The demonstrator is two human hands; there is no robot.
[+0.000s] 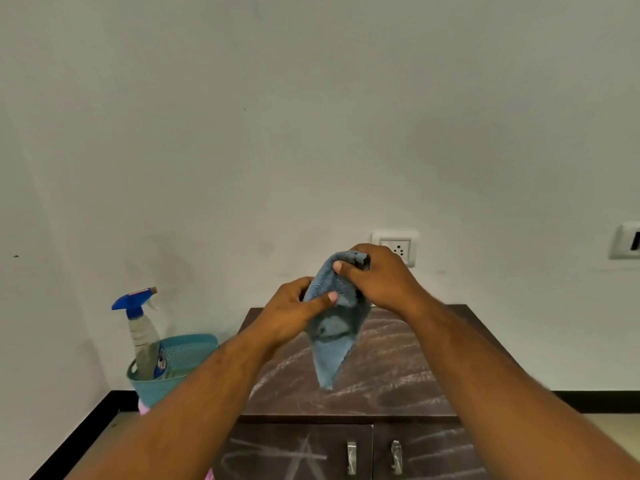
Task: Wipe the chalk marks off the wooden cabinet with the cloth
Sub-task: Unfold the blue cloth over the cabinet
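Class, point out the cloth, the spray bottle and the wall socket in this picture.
cloth [332,355]: head view, on its hanging lower half.
spray bottle [130,303]: head view, on its blue trigger head.
wall socket [398,248]: head view, on its pin holes.

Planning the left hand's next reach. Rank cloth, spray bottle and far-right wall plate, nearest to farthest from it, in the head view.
1. cloth, in the left hand's grip.
2. spray bottle, left, in the basket.
3. wall plate, far right edge.

Blue cloth [334,327] — bunched, hanging point-down above the dark wooden cabinet [391,372] — whose top and doors carry white chalk marks [381,344].
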